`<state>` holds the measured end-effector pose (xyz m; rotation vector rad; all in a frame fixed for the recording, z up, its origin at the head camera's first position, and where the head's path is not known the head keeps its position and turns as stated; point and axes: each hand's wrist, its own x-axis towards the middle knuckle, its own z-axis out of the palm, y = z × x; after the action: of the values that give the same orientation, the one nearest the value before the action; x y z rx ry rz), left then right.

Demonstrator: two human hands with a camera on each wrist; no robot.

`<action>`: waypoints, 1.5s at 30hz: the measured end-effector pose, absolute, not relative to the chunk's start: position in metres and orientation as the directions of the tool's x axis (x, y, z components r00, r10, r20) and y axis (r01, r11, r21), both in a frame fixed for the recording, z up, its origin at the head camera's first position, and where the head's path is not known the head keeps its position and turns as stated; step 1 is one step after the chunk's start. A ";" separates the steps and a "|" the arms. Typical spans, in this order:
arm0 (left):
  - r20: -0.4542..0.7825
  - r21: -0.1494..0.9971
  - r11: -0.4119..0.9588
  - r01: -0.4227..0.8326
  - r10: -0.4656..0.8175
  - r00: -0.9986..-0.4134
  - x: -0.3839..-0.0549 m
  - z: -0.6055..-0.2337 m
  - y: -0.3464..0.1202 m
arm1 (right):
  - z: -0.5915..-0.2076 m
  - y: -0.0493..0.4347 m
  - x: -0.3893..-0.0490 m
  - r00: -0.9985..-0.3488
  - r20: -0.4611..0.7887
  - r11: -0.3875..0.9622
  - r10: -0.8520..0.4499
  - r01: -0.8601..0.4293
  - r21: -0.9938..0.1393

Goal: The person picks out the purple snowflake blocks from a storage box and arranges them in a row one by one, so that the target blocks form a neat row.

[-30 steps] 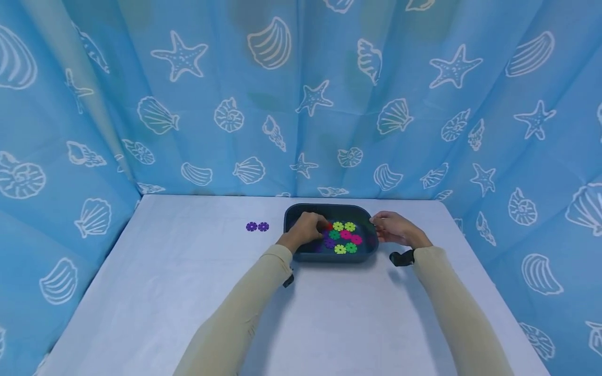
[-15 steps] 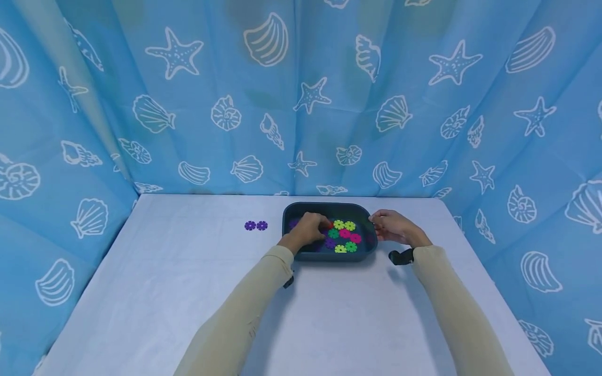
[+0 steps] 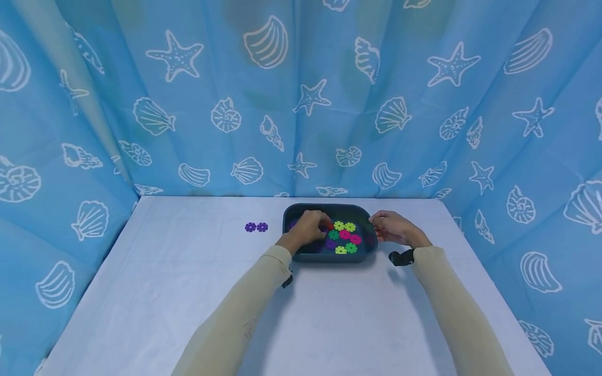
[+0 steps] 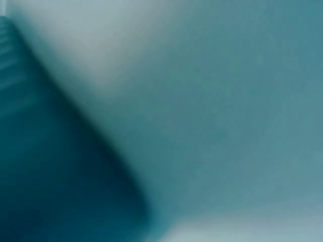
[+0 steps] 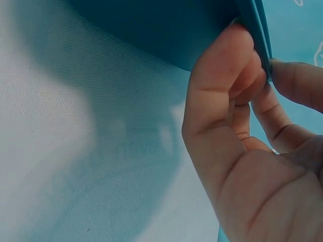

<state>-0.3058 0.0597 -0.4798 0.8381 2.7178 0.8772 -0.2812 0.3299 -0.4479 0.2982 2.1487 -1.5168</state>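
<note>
A dark tray (image 3: 338, 257) holds several flower-shaped discs in yellow, green, pink and purple, among them a pink disc (image 3: 355, 239) and a yellow disc (image 3: 340, 250). My left hand (image 3: 308, 228) reaches into its left half, and the curled fingers pinch a red flower-shaped disc (image 3: 328, 226), mostly covered by the hand. At the tray's right end, my right hand (image 3: 395, 228) grips the rim; the right wrist view shows thumb and fingertips on either side of the tray wall (image 5: 255, 30). The left wrist view is blurred, with the tray's side (image 4: 60, 166) filling its left.
Two purple discs (image 3: 256, 227) lie side by side on the white tablecloth (image 3: 188, 271), left of the tray. A blue curtain (image 3: 282, 104) with shell and starfish prints stands behind the table and along both sides.
My left hand has risen slightly inside the tray, and more of the red disc shows at its fingertips. The right hand stays on the rim. The head view has shifted a little.
</note>
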 end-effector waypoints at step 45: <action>-0.110 0.574 0.814 0.087 0.183 -0.977 -0.312 -0.482 -0.142 | -0.449 0.329 -0.284 -0.853 -0.508 0.378 -0.124 0.432 -0.819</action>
<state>-0.3115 -0.1418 -0.4821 0.2126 2.8376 0.8871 -0.2841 0.3285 -0.4491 0.2648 2.1479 -1.4930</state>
